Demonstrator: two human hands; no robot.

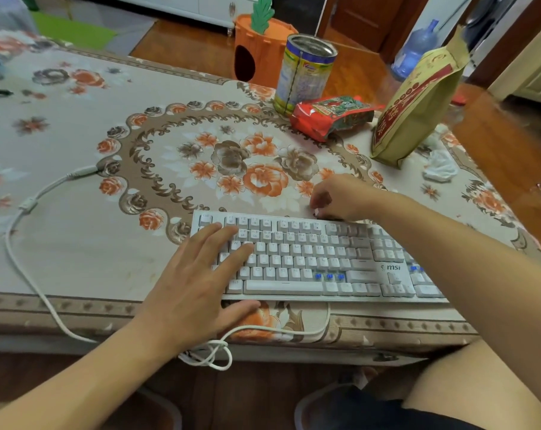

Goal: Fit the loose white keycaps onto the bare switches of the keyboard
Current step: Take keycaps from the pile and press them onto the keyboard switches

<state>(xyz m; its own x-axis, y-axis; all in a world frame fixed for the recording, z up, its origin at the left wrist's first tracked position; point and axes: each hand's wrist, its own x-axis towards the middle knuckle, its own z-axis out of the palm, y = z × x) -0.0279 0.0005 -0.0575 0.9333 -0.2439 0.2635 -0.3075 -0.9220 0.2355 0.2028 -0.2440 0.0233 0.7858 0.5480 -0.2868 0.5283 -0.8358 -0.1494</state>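
Keyboard [312, 262] lay under both my hands on the surface [77, 243].
Left hand [198, 274] pressed flat, fingers straight; right hand [337, 197] curled at the far edge, grip contents unclear.

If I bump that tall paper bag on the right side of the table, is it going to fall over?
Probably, yes. The paper bag stands tall on a narrow base and already leans, so a nudge near its top would likely tip it. Its sides look creased and soft, so it would likely crumple rather than slide. It could fall toward the red packet beside it.
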